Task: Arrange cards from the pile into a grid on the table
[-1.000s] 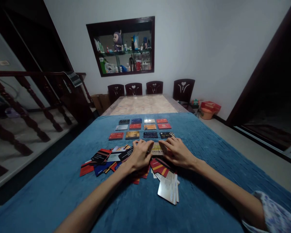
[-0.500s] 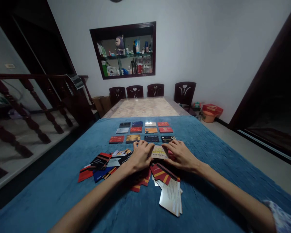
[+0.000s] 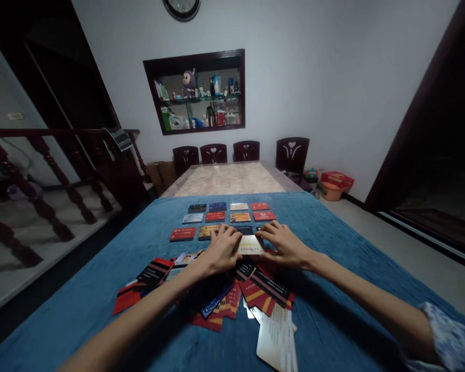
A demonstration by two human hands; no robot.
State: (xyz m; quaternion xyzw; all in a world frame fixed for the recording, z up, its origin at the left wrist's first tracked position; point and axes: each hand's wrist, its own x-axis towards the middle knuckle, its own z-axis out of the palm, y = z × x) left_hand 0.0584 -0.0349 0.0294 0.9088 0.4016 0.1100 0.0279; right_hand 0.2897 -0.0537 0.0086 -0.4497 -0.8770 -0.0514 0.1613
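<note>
Nearest me, a few silvery-white cards (image 3: 276,338) lie fanned on the blue cloth (image 3: 333,336), on the near side of the pale card (image 3: 251,245), which is my landmark here. Red-and-gold cards (image 3: 251,295) sit between those and it, and a messy heap of loose cards (image 3: 154,274) spreads to its left. The pale card itself is pinched at its ends, left hand (image 3: 225,249) on one side, right hand (image 3: 284,248) on the other, fingers curled, thumbs low, forearms angling inward. Can't tell if it's one card or several, or whether the bottom edge touches anything. I'd guess this is the gathering-and-squaring step; next move probably calls for an even grip and both hands lifting together, without bumping the dark blue stack (image 3: 243,230) just past it. Farther beyond it, more neat stacks (image 3: 240,217) in rows, then bare worktop (image 3: 232,178).
</note>
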